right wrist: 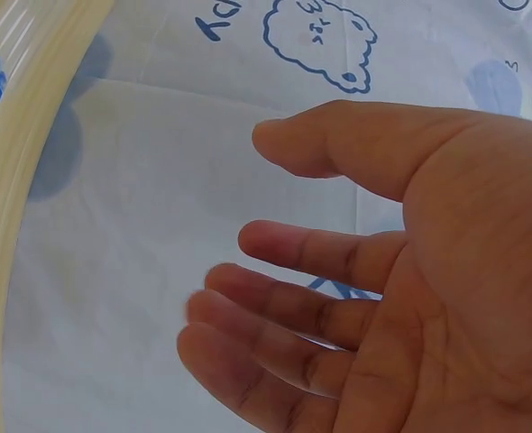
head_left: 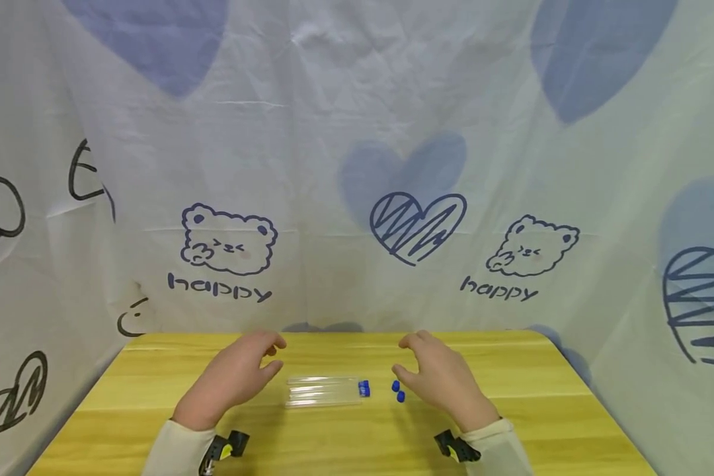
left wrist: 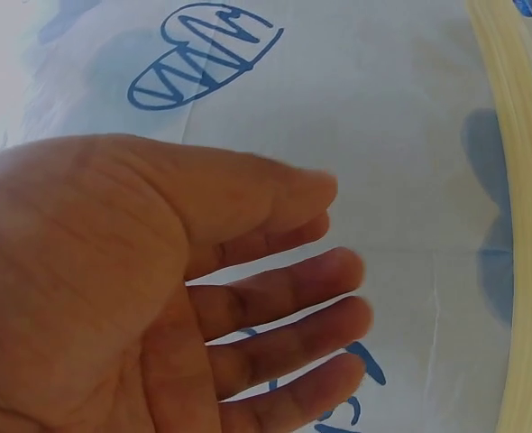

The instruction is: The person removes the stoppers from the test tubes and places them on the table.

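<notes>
A white fabric backdrop (head_left: 357, 132), printed with blue hearts, cartoon bears and the word "happy", is seen hanging behind and around a yellow wooden table (head_left: 512, 423).

Two hands in cream sleeves are held over the table's far half. The left hand (head_left: 238, 377) is shown open, fingers relaxed and slightly spread, nothing held; the left wrist view confirms an empty palm. The right hand (head_left: 440, 380) is likewise open and empty, fingers loosely bent, as the right wrist view also shows. A small black and yellow camera clip (head_left: 229, 446) is worn at each wrist.

Between the hands, a few clear plastic tubes (head_left: 324, 391) are laid flat side by side, lengthwise left to right. They lie just beside the left hand's fingertips, not touched. A blue cap (head_left: 364, 389) is seen at their right ends. Two loose blue caps (head_left: 398, 391) rest on the table just beside the right thumb, apart from the tubes.

The tubes are judged to be light, rigid and smooth, likely to roll or slip if nudged, and perhaps to crack if squeezed hard. A gentle pinch around the middle of a barrel is judged the safest hold. The loose caps are tiny and light, best taken by fingertip and thumb.
</notes>
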Motion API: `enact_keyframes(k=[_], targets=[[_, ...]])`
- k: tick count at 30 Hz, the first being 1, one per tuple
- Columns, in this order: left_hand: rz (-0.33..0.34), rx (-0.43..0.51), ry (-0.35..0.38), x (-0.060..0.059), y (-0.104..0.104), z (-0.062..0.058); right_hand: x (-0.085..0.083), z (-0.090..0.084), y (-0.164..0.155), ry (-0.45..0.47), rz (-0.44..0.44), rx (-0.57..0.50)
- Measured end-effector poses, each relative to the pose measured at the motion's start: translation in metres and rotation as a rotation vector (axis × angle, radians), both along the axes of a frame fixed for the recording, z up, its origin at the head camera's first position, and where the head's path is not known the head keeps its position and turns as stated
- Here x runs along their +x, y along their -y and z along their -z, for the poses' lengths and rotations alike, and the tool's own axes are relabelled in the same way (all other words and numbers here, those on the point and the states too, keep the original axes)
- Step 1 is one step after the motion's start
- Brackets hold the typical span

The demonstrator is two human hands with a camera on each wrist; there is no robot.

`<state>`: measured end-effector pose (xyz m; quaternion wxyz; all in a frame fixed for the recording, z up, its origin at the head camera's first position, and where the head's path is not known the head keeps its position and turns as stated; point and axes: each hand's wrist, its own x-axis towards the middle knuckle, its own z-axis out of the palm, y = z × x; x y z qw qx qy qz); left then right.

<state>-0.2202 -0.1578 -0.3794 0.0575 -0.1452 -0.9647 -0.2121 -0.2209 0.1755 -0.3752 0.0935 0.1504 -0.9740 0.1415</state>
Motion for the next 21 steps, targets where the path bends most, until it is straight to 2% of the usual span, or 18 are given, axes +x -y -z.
enact_keyframes(k=[4, 8, 11, 16, 21], targets=[[-0.016, 0.010, 0.034, 0.000, 0.004, -0.001, 0.000, 0.002, 0.001, -0.012, -0.017, 0.003], [0.025, 0.002, 0.022, -0.003, 0.003, 0.002, -0.001, 0.003, 0.002, -0.014, -0.014, 0.000], [0.057, -0.003, 0.026, -0.008, 0.001, 0.009, -0.001, 0.003, 0.002, -0.009, -0.009, -0.005], [0.124, -0.006, 0.029, -0.017, -0.001, 0.030, -0.001, 0.002, 0.004, -0.015, -0.015, -0.009], [0.185, -0.026, -0.017, -0.030, -0.003, 0.059, -0.002, 0.003, 0.005, -0.001, -0.037, -0.022]])
